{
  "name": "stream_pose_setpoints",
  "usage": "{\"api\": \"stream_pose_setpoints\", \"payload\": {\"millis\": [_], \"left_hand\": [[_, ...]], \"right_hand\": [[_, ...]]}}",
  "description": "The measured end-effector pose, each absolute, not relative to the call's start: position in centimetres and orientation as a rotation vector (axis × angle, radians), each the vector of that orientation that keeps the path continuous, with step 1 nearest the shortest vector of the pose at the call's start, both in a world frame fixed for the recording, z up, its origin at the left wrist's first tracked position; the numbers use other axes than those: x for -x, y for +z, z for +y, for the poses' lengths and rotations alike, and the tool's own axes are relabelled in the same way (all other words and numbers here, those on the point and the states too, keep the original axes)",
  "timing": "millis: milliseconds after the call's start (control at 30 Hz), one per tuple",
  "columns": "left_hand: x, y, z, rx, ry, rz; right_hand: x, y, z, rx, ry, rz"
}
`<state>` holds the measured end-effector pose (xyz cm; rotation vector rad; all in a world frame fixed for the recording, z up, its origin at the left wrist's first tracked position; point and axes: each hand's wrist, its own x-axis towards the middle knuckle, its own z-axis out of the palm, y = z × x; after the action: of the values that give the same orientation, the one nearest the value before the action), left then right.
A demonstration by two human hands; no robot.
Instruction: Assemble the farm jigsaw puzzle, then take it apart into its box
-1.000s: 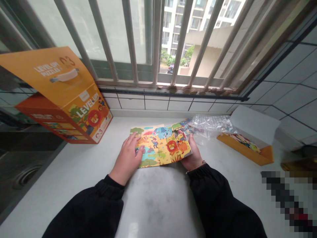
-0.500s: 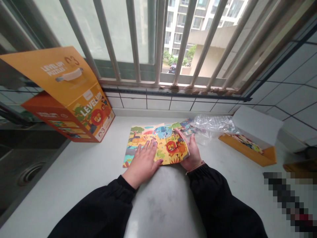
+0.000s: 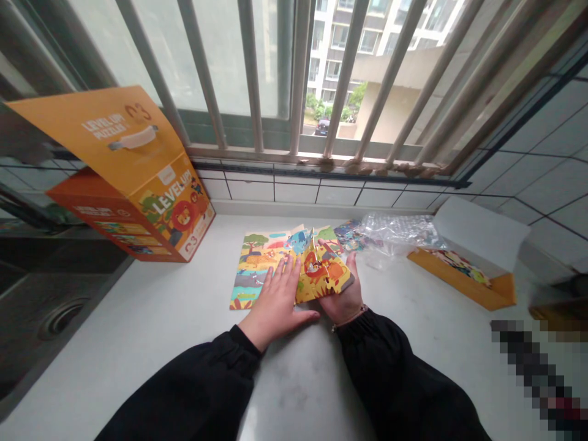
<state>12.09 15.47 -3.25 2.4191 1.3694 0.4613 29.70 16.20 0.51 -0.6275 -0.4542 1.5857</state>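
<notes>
A colourful jigsaw puzzle with a lion, an elephant and trees lies joined on the white countertop. Its left part is flat, while the right part is lifted and bent up along the seams. My left hand rests flat over the middle of it, fingers stretched out. My right hand is under the raised right part and grips its edge, thumb on the right and a finger over the top. The palm is partly hidden by the pieces.
An open orange puzzle box stands at the left beside a dark sink. Behind the puzzle on the right lie clear plastic wrap and blue-toned pieces. A small yellow box holds more pieces. Window bars run along the back.
The right part of the puzzle has been lifted and folded further up toward the left. My right hand has moved left beneath it; my left hand has slid slightly right.
</notes>
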Motion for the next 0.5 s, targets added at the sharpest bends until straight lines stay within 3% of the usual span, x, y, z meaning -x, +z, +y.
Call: {"api": "stream_pose_setpoints", "payload": {"millis": [233,500], "left_hand": [[-12.9,-3.0,15.6,-2.344,0.522,1.212],[-12.9,-1.3,15.2,-2.184,0.589,1.087]], "right_hand": [[-28.4,0.2,16.9,0.645,1.474,-0.405],[-27.4,-0.2,15.9,0.595,1.685,-0.501]]}}
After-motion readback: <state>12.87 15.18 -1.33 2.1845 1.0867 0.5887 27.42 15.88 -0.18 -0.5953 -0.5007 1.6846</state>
